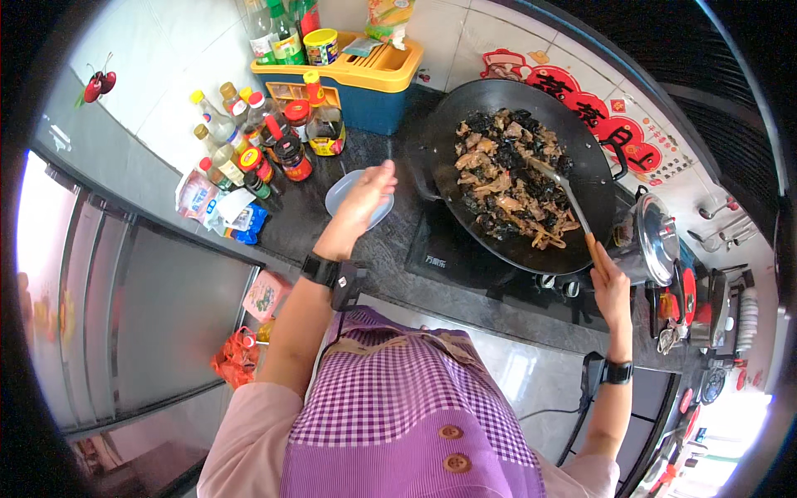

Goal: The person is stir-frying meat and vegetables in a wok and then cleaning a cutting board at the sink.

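My right hand [610, 287] grips the wooden handle of a metal wok spatula [575, 198]. The spatula's head rests among browned meat pieces and dark wood ear fungus [498, 168]. They lie in a large black wok [591, 215] on a black glass gas stove [457, 252]. My left hand [368, 190] is held over a small pale blue plate [338, 198] on the dark counter and hides part of it. Its fingers are loosely curled, and nothing shows in them. Whether they touch the plate cannot be made out.
Several sauce bottles and jars [292, 159] crowd the counter's left side, beside seasoning bags [240, 215]. Behind them stands a blue-and-yellow storage box [367, 93] with bottles on top. A steel pressure cooker [654, 239] stands right of the wok. Ladles [716, 236] hang on the wall.
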A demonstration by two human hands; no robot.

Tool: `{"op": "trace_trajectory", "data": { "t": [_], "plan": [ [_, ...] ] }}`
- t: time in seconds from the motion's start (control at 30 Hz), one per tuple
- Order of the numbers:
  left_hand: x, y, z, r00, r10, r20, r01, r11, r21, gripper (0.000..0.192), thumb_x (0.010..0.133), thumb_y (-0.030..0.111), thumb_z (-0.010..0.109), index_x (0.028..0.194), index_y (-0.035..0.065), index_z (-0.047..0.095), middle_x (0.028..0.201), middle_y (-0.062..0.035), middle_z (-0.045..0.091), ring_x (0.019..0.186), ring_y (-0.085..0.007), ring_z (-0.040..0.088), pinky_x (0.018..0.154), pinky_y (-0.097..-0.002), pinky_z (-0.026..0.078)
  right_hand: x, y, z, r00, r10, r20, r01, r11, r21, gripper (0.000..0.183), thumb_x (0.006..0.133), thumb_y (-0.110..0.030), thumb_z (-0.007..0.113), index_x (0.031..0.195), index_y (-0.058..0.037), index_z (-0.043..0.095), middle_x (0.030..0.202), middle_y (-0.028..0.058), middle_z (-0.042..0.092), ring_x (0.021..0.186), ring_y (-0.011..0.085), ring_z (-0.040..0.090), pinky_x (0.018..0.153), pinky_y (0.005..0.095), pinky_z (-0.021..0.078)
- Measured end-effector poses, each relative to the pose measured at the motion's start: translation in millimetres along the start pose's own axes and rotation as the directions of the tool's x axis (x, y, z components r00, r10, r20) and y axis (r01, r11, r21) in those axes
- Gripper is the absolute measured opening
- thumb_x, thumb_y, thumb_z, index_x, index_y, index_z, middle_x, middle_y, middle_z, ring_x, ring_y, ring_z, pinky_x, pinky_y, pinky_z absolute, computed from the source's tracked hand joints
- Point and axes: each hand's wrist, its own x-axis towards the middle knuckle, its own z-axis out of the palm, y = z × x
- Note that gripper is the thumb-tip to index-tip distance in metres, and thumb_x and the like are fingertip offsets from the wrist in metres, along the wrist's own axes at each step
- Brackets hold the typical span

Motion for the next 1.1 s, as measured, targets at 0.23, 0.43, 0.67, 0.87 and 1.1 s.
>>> {"op": "trace_trajectory", "data": {
  "t": [0.23,0.43,0.67,0.87,1.1],
  "plan": [
    [-45,37,-77,0.777,0.374,-0.506,-0.542,0.807,-0.236,0.027,0.088,0.027,0.046,0.101,0.0031,0.05,0.089,-0.005,0.054,0.083,-0.0135,0.052,0.078,-0.0282,0.043,-31,-100,24,0.998,-0.065,-0.006,0.064,0.943,0.325,0.047,0.077,-0.001,0.057,0.122,-0.0035,0.045,0.116,0.0166,0.053,0.094,0.0241,0.058,0.08,0.0287,0.044],
    [-81,72,-105,0.563,0.467,-0.682,-0.755,0.626,-0.194,0.022,0.088,0.023,0.047,0.097,0.0032,0.05,0.088,-0.0047,0.053,0.083,-0.0145,0.052,0.079,-0.0287,0.041,-29,-153,100,0.872,-0.268,0.409,0.048,0.879,0.474,0.044,0.077,-0.008,0.058,0.12,-0.0041,0.046,0.093,0.0144,0.059,0.074,0.0253,0.06,0.065,0.0335,0.0478],
    [-79,64,-118,0.644,0.446,-0.621,-0.695,0.68,-0.233,0.029,0.089,0.028,0.044,0.101,0.002,0.049,0.091,-0.0061,0.052,0.089,-0.0154,0.05,0.083,-0.0303,0.039,11,-91,238,0.895,-0.408,0.18,0.385,0.911,0.15,0.035,0.077,-0.014,0.057,0.111,-0.0072,0.049,0.084,0.013,0.057,0.07,0.0309,0.056,0.058,0.0375,0.0477],
    [-68,61,-82,0.777,0.443,-0.447,-0.606,0.718,-0.343,0.024,0.088,0.023,0.045,0.1,0.0028,0.05,0.091,-0.006,0.051,0.087,-0.0153,0.048,0.081,-0.0297,0.038,4,-91,240,0.963,-0.268,-0.027,0.269,0.962,0.044,0.042,0.073,-0.013,0.061,0.112,-0.0049,0.05,0.099,0.0173,0.054,0.089,0.0331,0.052,0.081,0.0376,0.0424],
    [-99,37,57,0.78,0.43,0.454,-0.407,0.901,-0.154,0.023,0.088,0.025,0.045,0.081,0.0031,0.048,0.084,-0.0078,0.05,0.08,-0.0178,0.05,0.076,-0.0289,0.039,-86,-144,170,0.907,-0.03,0.42,-0.27,0.726,0.633,0.03,0.081,-0.011,0.055,0.109,0.0002,0.054,0.088,0.0149,0.062,0.084,0.0209,0.059,0.076,0.0317,0.0457]
  ]
}}
